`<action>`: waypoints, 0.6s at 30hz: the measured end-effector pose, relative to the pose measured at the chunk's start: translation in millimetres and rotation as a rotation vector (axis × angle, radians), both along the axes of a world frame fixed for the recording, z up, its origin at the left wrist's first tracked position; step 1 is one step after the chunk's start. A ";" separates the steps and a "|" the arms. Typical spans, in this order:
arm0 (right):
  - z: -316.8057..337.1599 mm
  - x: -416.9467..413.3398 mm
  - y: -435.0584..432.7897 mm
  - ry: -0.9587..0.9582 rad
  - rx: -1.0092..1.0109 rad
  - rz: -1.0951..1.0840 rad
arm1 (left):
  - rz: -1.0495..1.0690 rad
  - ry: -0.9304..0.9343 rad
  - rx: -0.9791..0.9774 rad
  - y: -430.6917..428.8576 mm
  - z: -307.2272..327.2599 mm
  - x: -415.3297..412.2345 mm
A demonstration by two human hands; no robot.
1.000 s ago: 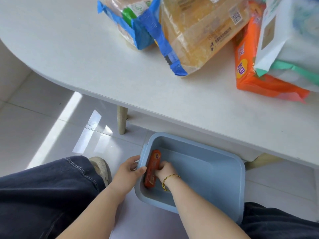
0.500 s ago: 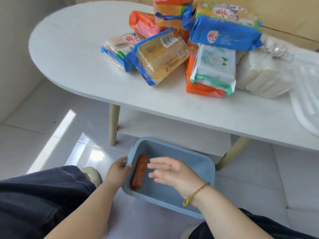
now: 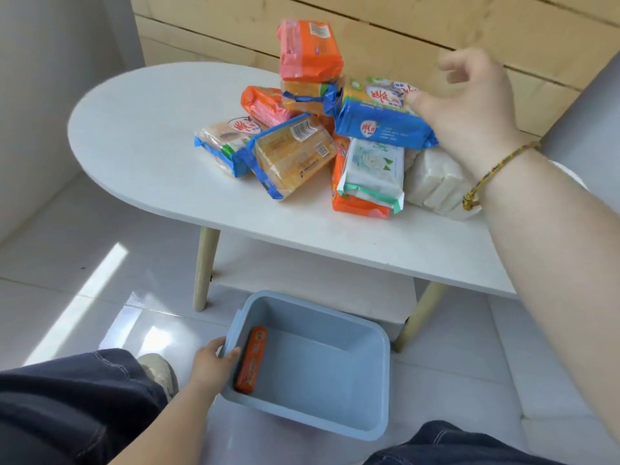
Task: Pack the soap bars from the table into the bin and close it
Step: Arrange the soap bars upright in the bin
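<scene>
A blue bin [image 3: 318,380] stands open on the floor in front of the white oval table [image 3: 151,135]. One orange soap pack [image 3: 252,359] stands on edge against the bin's left wall. My left hand [image 3: 211,365] grips the bin's left rim. On the table lies a pile of several wrapped soap packs. My right hand [image 3: 469,109] is over the pile, fingers spread, thumb touching the blue soap pack [image 3: 379,124] near the top. A pink-orange pack [image 3: 308,50] crowns the pile and a yellow pack [image 3: 292,156] lies at its front.
Wooden table legs [image 3: 204,266] and a low white shelf [image 3: 302,276] stand just behind the bin. My knees in dark jeans [image 3: 67,407] flank the bin, with a shoe [image 3: 157,370] at its left. A wood-panelled wall [image 3: 385,25] rises behind the table.
My right hand let go of the orange pack in the bin, rose out and reached up to the pile on the table. The left hand stayed on the bin's rim. The view tilted up.
</scene>
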State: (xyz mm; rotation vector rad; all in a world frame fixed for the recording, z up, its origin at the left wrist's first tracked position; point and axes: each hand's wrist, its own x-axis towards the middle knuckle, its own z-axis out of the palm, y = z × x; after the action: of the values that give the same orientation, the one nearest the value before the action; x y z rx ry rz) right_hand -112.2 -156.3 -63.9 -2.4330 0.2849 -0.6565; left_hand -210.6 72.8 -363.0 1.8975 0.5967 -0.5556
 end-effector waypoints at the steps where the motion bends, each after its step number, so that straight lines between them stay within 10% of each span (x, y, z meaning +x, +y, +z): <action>1: 0.8 11.4 -2.2 0.082 -0.134 0.032 | -0.014 0.022 -0.017 1.0 1.1 -0.8; 9: 0.1 67.4 -3.1 0.597 -0.482 0.310 | -0.025 0.034 -0.070 3.9 -4.6 3.5; 18: -7.5 77.0 -11.1 0.470 -0.398 0.318 | 0.009 0.035 -0.093 -4.0 -7.7 9.7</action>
State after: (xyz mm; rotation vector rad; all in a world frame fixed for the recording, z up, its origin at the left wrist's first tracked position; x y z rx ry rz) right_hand -35.2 -167.4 -71.5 -2.9087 -0.0626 0.0126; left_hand -200.9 68.9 -370.7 1.8000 0.5916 -0.6023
